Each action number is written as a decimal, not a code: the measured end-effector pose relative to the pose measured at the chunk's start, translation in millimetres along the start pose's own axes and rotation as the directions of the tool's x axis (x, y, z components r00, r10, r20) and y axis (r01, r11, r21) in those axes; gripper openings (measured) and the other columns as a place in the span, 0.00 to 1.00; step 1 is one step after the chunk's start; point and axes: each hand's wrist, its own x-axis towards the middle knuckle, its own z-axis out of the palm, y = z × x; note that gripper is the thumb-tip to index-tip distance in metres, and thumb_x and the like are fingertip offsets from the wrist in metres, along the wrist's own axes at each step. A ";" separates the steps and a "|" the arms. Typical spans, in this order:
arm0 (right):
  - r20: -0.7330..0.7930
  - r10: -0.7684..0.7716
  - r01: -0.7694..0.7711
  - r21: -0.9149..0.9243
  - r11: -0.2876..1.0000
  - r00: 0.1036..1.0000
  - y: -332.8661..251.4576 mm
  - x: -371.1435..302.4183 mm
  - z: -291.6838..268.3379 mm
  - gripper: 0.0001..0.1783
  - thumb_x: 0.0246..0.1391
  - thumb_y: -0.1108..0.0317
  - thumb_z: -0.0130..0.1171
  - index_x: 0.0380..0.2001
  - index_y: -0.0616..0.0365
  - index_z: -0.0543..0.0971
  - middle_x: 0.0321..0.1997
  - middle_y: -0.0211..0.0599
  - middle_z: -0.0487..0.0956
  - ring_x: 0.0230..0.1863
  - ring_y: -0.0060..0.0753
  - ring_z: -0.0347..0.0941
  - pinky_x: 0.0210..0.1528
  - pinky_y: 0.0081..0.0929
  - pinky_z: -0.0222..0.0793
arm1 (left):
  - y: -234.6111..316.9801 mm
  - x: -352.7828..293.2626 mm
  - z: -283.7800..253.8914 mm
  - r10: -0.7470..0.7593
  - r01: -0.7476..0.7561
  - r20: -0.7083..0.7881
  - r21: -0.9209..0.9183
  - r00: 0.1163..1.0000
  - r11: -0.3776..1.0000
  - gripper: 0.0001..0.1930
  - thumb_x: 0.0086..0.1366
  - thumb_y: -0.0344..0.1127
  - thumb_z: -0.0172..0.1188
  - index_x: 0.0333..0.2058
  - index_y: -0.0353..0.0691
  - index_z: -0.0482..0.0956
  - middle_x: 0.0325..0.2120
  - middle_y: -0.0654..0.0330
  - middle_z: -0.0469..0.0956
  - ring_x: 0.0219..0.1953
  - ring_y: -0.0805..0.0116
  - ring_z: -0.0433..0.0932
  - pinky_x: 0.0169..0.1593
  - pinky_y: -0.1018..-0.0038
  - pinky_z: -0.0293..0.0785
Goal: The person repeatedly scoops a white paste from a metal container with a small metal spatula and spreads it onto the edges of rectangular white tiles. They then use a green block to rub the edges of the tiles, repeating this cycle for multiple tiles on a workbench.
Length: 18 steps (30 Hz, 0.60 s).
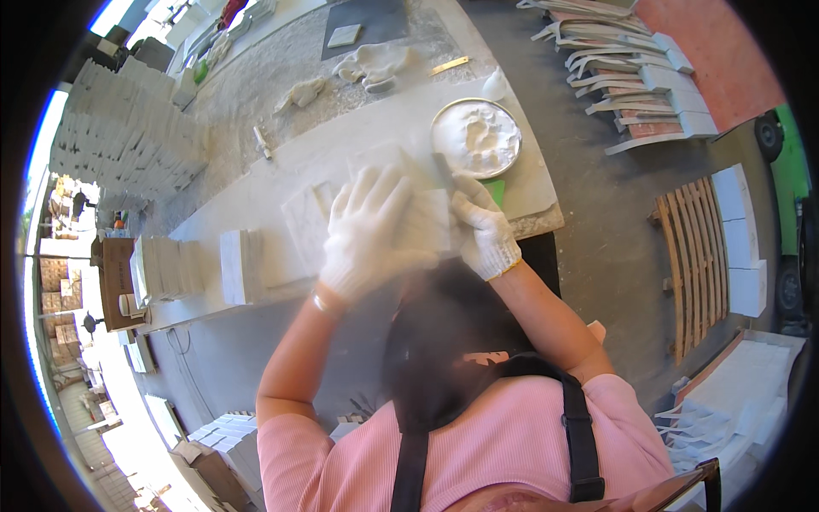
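Note:
My left hand (367, 226), in a white knit glove, lies with its fingers stretched out over white, grey-veined marble tiles (303, 218) on the worktable. To its right, my gloved right hand (485, 226) is closed round a flat grey blade-like tool (444, 169), its handle hidden by the fingers. That hand is beside the right edge of a pale tile (432, 218). Just beyond it stands a round tub of white powder or paste (476, 138), its surface dented. A green flat piece (496, 191) shows between the tub and my right hand.
Stacked tiles stand on the table at left (241, 266), with a tall stack (128, 136) farther back. Crumpled gloves (373, 66), a marker-like tube (262, 143) and a dark mat (365, 27) lie across the table. On the floor at right are a wooden pallet (693, 264) and strapped white boxes (674, 85).

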 end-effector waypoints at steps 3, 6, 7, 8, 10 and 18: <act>0.077 -0.014 0.006 0.114 0.993 0.997 1.9 0.7 3.6 0.23 0.65 0.75 0.60 0.62 0.53 0.73 0.49 0.30 0.80 0.50 0.28 0.79 0.58 0.30 0.75 | 3.8 0.7 2.8 -0.011 0.012 -0.019 0.056 1.000 0.998 0.49 0.41 0.59 0.78 0.60 0.40 0.75 0.65 0.51 0.72 0.70 0.44 0.64 0.69 0.46 0.60; 0.001 -0.033 0.033 0.018 0.999 0.999 0.3 1.0 13.5 0.20 0.68 0.76 0.53 0.62 0.58 0.73 0.49 0.29 0.78 0.46 0.23 0.78 0.52 0.24 0.76 | 4.4 -2.5 5.7 -0.050 0.049 0.016 0.067 0.999 0.997 0.50 0.43 0.61 0.77 0.62 0.38 0.75 0.66 0.49 0.71 0.70 0.43 0.65 0.70 0.46 0.59; 0.081 -0.035 0.032 0.041 0.999 0.996 -0.7 0.4 17.9 0.20 0.69 0.75 0.53 0.62 0.58 0.73 0.50 0.30 0.78 0.45 0.23 0.77 0.51 0.24 0.76 | 4.6 -4.6 7.4 -0.011 0.012 -0.018 0.069 1.000 0.998 0.51 0.45 0.62 0.76 0.63 0.37 0.74 0.67 0.48 0.71 0.70 0.42 0.65 0.71 0.47 0.58; 0.079 -0.024 0.022 0.033 0.999 0.997 0.0 -1.5 22.7 0.19 0.69 0.75 0.52 0.62 0.58 0.73 0.51 0.31 0.79 0.44 0.23 0.77 0.50 0.24 0.76 | 4.6 -8.2 8.2 -0.088 0.085 0.022 0.106 0.996 0.991 0.50 0.46 0.62 0.76 0.64 0.36 0.74 0.67 0.47 0.71 0.70 0.42 0.65 0.71 0.47 0.57; 0.105 -0.036 0.033 0.036 0.999 0.994 0.3 -0.9 29.7 0.19 0.70 0.73 0.50 0.62 0.58 0.73 0.53 0.35 0.79 0.45 0.23 0.77 0.49 0.25 0.76 | 2.0 -11.5 12.7 -0.029 0.034 -0.034 0.151 0.999 0.988 0.50 0.46 0.61 0.76 0.64 0.36 0.74 0.67 0.46 0.71 0.70 0.41 0.65 0.71 0.46 0.57; 0.032 0.039 -0.042 0.100 0.994 0.999 25.1 -9.1 6.9 0.18 0.68 0.72 0.59 0.59 0.55 0.78 0.40 0.24 0.79 0.34 0.15 0.71 0.34 0.16 0.67 | -13.3 -4.2 20.1 -0.025 0.021 0.032 0.113 0.999 0.993 0.51 0.53 0.59 0.70 0.69 0.32 0.67 0.68 0.42 0.69 0.72 0.41 0.62 0.73 0.51 0.57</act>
